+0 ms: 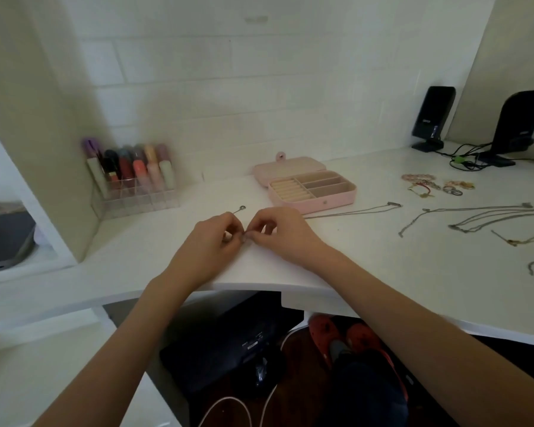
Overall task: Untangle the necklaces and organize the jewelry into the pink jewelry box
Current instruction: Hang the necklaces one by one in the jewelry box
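My left hand (218, 238) and my right hand (275, 231) meet fingertip to fingertip near the desk's front edge, both pinching a thin silver necklace (240, 209) whose ring end pokes out behind the left hand. The pink jewelry box (312, 189) lies open just behind my right hand, lid flat at the back, its ring rolls and compartments empty. Another silver chain (356, 210) stretches right from the box. More silver necklaces (481, 217) lie spread at the right, and a gold one (518, 240) beyond them. Bracelets and rings (435, 184) sit in a small heap behind.
A clear organizer of lipsticks (133, 177) stands at the back left against a white cabinet side. Two black speakers (433, 117) with cables sit at the back right. The white desk (383, 266) has a curved front edge; below it are dark equipment and cables.
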Demonstrator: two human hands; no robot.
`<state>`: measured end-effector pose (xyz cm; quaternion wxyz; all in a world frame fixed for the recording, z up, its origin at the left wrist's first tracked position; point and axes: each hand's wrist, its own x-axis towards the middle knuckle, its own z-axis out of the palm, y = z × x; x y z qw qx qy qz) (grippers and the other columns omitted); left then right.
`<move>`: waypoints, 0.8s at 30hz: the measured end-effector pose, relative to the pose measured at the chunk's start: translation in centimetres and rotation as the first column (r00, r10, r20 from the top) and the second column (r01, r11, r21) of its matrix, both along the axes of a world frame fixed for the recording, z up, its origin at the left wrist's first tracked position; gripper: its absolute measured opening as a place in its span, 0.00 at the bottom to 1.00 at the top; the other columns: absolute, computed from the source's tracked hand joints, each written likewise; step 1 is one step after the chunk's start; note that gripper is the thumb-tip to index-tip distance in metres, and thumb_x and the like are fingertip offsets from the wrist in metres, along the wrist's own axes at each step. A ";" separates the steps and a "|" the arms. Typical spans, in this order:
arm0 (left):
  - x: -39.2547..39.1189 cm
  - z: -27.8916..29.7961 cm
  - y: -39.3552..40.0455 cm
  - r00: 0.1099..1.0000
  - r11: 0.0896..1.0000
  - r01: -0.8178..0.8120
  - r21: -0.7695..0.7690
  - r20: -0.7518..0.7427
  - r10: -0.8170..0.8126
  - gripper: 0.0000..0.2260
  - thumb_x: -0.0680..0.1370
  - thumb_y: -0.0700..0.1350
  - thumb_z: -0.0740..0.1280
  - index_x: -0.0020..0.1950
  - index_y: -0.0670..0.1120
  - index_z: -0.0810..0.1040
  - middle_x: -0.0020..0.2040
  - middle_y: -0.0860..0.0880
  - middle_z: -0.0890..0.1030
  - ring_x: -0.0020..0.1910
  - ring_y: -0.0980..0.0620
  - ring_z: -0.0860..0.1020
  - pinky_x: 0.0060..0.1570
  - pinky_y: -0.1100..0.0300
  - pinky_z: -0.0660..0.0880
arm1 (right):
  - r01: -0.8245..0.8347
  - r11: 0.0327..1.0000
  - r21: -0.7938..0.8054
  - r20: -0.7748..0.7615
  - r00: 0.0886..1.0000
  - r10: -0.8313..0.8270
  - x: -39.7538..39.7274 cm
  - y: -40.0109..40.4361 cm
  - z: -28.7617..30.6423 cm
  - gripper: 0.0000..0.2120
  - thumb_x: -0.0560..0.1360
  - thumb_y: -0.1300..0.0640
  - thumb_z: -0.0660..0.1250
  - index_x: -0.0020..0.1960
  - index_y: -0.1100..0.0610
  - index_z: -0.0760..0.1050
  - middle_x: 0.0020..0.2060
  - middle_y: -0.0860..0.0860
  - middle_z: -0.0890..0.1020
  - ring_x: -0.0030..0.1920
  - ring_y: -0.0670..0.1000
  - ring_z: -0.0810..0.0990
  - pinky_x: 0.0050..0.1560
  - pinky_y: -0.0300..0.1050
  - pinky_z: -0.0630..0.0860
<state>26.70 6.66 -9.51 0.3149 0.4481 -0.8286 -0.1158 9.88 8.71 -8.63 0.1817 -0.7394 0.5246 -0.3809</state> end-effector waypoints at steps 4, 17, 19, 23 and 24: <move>-0.2 0.3 0.1 0.976 0.994 0.006 0.110 -0.215 0.018 0.08 0.75 0.42 0.66 0.41 0.55 0.73 0.38 0.58 0.81 0.40 0.62 0.79 0.39 0.74 0.73 | 0.033 0.997 0.074 0.313 0.948 -0.055 0.1 0.0 0.6 0.02 0.72 0.58 0.71 0.41 0.56 0.81 0.36 0.47 0.82 0.37 0.42 0.78 0.40 0.34 0.74; 0.3 0.6 0.0 0.960 0.988 0.036 0.151 -0.278 0.008 0.08 0.73 0.38 0.66 0.40 0.52 0.75 0.31 0.47 0.78 0.29 0.59 0.71 0.32 0.70 0.66 | -0.333 0.912 0.238 0.932 0.344 -0.118 0.6 0.0 2.2 0.08 0.79 0.63 0.60 0.42 0.59 0.73 0.33 0.52 0.80 0.35 0.49 0.80 0.37 0.40 0.77; 0.7 0.6 -0.2 0.965 0.988 0.031 0.153 -0.262 0.010 0.07 0.74 0.39 0.66 0.41 0.52 0.76 0.32 0.46 0.79 0.30 0.58 0.71 0.31 0.70 0.66 | -0.300 0.926 0.228 0.950 0.275 -0.145 -0.1 -0.2 2.6 0.08 0.78 0.64 0.59 0.41 0.59 0.72 0.32 0.52 0.79 0.35 0.50 0.79 0.37 0.40 0.77; 1.8 0.7 -0.5 0.971 0.990 -0.007 0.137 -0.235 0.039 0.08 0.74 0.40 0.66 0.39 0.52 0.76 0.29 0.49 0.76 0.26 0.60 0.68 0.28 0.70 0.65 | -0.170 0.952 0.256 0.945 0.251 -0.209 -1.4 -0.7 3.1 0.10 0.77 0.63 0.56 0.38 0.58 0.70 0.28 0.51 0.75 0.28 0.49 0.76 0.32 0.40 0.75; 2.2 0.7 -0.6 0.973 0.990 -0.018 0.137 -0.224 0.049 0.08 0.74 0.40 0.66 0.39 0.53 0.76 0.29 0.50 0.76 0.26 0.61 0.68 0.29 0.70 0.65 | -0.111 0.955 0.275 0.914 0.339 -0.223 -1.7 -0.8 3.1 0.09 0.77 0.63 0.57 0.39 0.57 0.71 0.28 0.51 0.75 0.27 0.48 0.75 0.31 0.40 0.74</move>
